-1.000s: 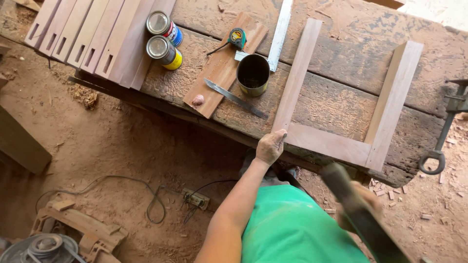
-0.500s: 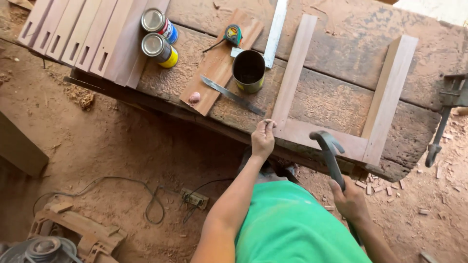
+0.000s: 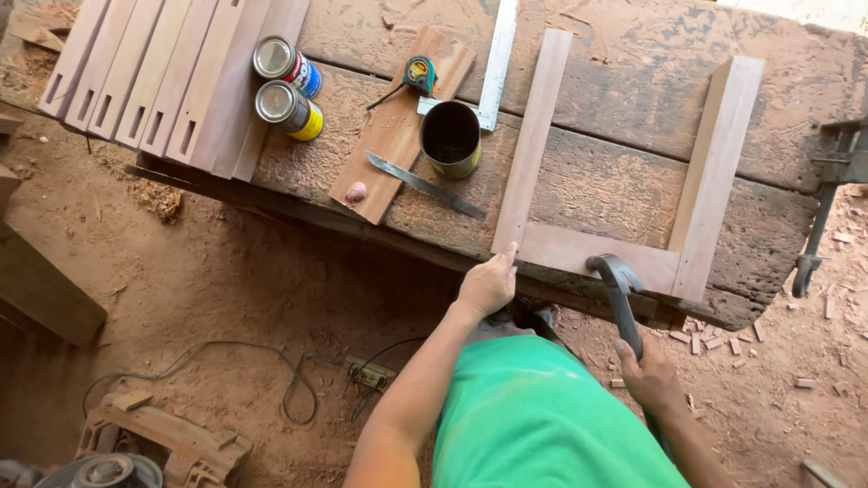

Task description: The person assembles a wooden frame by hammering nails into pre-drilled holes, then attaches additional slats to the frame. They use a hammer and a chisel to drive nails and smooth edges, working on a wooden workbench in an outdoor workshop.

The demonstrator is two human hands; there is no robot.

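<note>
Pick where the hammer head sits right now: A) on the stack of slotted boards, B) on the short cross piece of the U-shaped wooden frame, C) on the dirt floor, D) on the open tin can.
B: the right hand grips the hammer by its handle, and its head lies against the cross piece of the wooden frame at the bench's near edge, while the left hand steadies the frame's corner.

single head-worn view, looking steeply down from above, workbench (image 3: 633, 36) across the top, dirt floor (image 3: 226, 298) below, moderately near
</note>
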